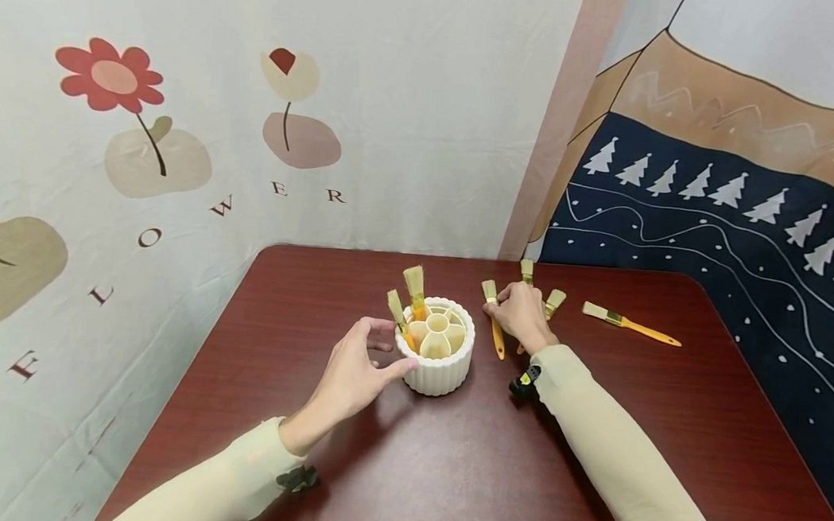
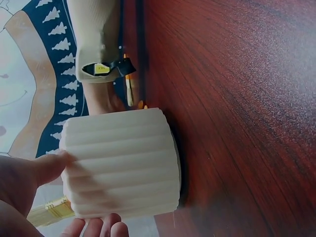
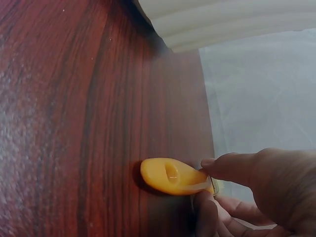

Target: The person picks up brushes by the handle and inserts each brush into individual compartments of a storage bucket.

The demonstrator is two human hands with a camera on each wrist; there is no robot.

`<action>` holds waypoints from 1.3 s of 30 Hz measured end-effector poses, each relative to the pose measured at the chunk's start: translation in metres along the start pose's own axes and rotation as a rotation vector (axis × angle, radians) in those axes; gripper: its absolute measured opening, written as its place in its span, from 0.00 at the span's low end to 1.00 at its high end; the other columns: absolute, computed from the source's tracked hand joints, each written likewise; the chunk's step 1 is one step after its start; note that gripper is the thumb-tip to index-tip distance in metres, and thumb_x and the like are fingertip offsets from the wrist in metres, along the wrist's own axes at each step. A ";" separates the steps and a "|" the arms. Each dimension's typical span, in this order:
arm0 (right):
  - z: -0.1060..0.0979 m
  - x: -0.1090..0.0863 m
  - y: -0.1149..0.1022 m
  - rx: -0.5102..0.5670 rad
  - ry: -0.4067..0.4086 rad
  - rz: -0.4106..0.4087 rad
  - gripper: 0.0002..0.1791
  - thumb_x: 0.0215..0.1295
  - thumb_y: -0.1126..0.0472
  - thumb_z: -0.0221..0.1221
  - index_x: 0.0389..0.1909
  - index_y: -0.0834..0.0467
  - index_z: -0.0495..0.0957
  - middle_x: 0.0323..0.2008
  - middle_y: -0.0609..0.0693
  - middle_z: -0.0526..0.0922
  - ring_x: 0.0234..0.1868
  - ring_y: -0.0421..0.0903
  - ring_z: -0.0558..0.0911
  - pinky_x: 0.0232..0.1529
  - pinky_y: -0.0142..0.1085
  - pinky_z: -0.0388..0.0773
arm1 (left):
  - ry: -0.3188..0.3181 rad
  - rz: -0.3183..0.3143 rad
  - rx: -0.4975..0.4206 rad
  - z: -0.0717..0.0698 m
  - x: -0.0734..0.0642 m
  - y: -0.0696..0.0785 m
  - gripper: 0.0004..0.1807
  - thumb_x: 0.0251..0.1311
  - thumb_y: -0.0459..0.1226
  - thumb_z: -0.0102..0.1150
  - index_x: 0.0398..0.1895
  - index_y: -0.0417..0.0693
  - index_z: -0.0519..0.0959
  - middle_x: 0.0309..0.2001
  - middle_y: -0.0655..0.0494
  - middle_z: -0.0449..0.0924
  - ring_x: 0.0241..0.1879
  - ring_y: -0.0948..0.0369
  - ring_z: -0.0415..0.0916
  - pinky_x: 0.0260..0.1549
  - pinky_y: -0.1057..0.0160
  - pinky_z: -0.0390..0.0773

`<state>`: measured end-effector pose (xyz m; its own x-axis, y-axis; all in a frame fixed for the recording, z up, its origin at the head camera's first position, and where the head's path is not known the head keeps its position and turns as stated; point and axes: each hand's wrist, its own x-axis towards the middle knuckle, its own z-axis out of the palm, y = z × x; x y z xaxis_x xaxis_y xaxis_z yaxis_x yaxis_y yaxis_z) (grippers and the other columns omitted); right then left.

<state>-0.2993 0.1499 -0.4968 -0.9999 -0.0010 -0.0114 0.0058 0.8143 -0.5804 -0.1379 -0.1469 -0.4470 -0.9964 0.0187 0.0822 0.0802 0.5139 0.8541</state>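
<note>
Just right of the white holder (image 1: 446, 376), the right hand (image 1: 524, 311) pinches a yellow-handled brush (image 1: 498, 335) between thumb and fingers, its bristles away from the person and its handle end low over the surface (image 1: 427, 452); whether that end touches, I cannot tell. On the holder's left side, the left hand (image 1: 353, 368) is curled round the wall, thumb at the near rim. Inside the holder, a rear brush (image 1: 417, 292) and a front brush (image 1: 403, 323) stand in its left part, both tilted left. Right of the holder, past the pinched one, two brushes (image 1: 527, 271) (image 1: 555, 302) lie partly hidden by the right hand. Well right of the holder lies a separate brush (image 1: 631, 325), bristles towards it.
</note>
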 end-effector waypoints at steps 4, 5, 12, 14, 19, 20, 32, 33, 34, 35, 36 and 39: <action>0.000 -0.001 0.000 0.014 0.012 -0.001 0.21 0.74 0.51 0.79 0.56 0.64 0.93 0.53 0.61 0.96 0.56 0.61 0.90 0.54 0.51 0.93 | 0.002 0.008 0.018 0.001 0.000 0.001 0.39 0.60 0.42 0.91 0.71 0.44 0.80 0.59 0.44 0.91 0.58 0.40 0.93 0.63 0.38 0.93; 0.000 -0.001 0.000 0.018 0.017 -0.002 0.21 0.73 0.52 0.80 0.56 0.64 0.93 0.53 0.61 0.96 0.57 0.61 0.90 0.55 0.52 0.93 | 0.003 0.008 0.021 0.001 0.000 0.001 0.39 0.60 0.42 0.91 0.71 0.44 0.80 0.59 0.44 0.91 0.58 0.40 0.93 0.63 0.38 0.92; 0.002 0.000 0.000 0.050 0.025 -0.001 0.22 0.71 0.52 0.82 0.56 0.64 0.93 0.53 0.62 0.96 0.55 0.62 0.91 0.57 0.54 0.94 | 0.012 0.005 0.034 0.002 0.001 0.001 0.39 0.60 0.44 0.91 0.71 0.45 0.80 0.60 0.46 0.91 0.60 0.43 0.93 0.65 0.38 0.91; 0.002 0.001 -0.001 0.054 0.020 0.010 0.22 0.72 0.52 0.81 0.56 0.64 0.93 0.53 0.62 0.96 0.55 0.62 0.91 0.57 0.54 0.94 | 0.011 0.009 0.038 0.002 0.001 0.001 0.39 0.60 0.44 0.91 0.71 0.45 0.79 0.60 0.46 0.91 0.60 0.44 0.93 0.65 0.37 0.91; 0.001 0.000 -0.001 0.059 0.012 0.034 0.21 0.73 0.51 0.80 0.54 0.64 0.94 0.53 0.62 0.96 0.58 0.62 0.90 0.59 0.54 0.93 | 0.010 0.015 0.040 0.001 0.002 0.002 0.40 0.60 0.45 0.91 0.71 0.44 0.79 0.61 0.46 0.90 0.60 0.44 0.93 0.66 0.37 0.91; 0.001 0.000 0.000 0.058 0.012 0.035 0.21 0.74 0.51 0.80 0.54 0.64 0.94 0.53 0.62 0.96 0.59 0.63 0.90 0.60 0.54 0.92 | 0.010 0.017 0.042 0.001 0.002 0.002 0.40 0.60 0.45 0.91 0.71 0.44 0.79 0.61 0.46 0.90 0.60 0.45 0.93 0.66 0.37 0.91; -0.006 -0.005 0.006 0.095 0.033 0.036 0.19 0.77 0.50 0.77 0.54 0.63 0.93 0.46 0.58 0.98 0.51 0.57 0.93 0.53 0.49 0.94 | 0.021 0.033 0.069 0.002 0.002 0.001 0.40 0.59 0.48 0.92 0.70 0.46 0.80 0.60 0.47 0.91 0.58 0.49 0.93 0.64 0.37 0.91; -0.007 -0.005 0.006 0.100 0.034 0.031 0.19 0.77 0.50 0.77 0.54 0.63 0.93 0.46 0.58 0.98 0.50 0.57 0.94 0.53 0.49 0.94 | 0.022 0.033 0.071 0.002 0.002 0.001 0.41 0.59 0.48 0.92 0.70 0.46 0.80 0.60 0.47 0.91 0.58 0.49 0.93 0.64 0.38 0.91; -0.008 -0.006 0.006 0.107 0.033 0.028 0.19 0.77 0.50 0.77 0.54 0.63 0.92 0.47 0.58 0.98 0.50 0.56 0.95 0.53 0.49 0.94 | 0.022 0.032 0.073 0.002 0.002 0.001 0.40 0.59 0.48 0.92 0.70 0.46 0.80 0.60 0.48 0.91 0.58 0.49 0.93 0.64 0.38 0.92; -0.009 -0.007 0.006 0.116 0.031 0.026 0.19 0.77 0.51 0.77 0.54 0.63 0.92 0.47 0.59 0.99 0.50 0.56 0.95 0.53 0.49 0.94 | 0.023 0.033 0.077 0.001 0.001 0.001 0.40 0.59 0.49 0.92 0.70 0.46 0.81 0.60 0.48 0.91 0.58 0.49 0.93 0.63 0.39 0.92; -0.010 -0.008 0.006 0.124 0.029 0.023 0.19 0.77 0.51 0.77 0.53 0.63 0.92 0.47 0.59 0.99 0.49 0.56 0.96 0.53 0.49 0.95 | 0.024 0.034 0.081 0.001 0.001 0.001 0.40 0.59 0.49 0.92 0.70 0.46 0.81 0.59 0.48 0.91 0.58 0.50 0.93 0.63 0.40 0.92; -0.013 -0.011 0.006 0.143 0.024 0.012 0.19 0.77 0.51 0.77 0.53 0.64 0.91 0.48 0.61 0.99 0.49 0.56 0.97 0.52 0.49 0.95 | 0.026 0.032 0.087 0.001 0.000 0.001 0.40 0.59 0.50 0.92 0.69 0.46 0.81 0.60 0.48 0.91 0.58 0.51 0.93 0.62 0.43 0.92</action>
<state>-0.2886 0.1623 -0.4901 -0.9997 0.0233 -0.0006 0.0172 0.7231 -0.6906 -0.1378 -0.1454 -0.4464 -0.9923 0.0149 0.1228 0.1082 0.5858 0.8032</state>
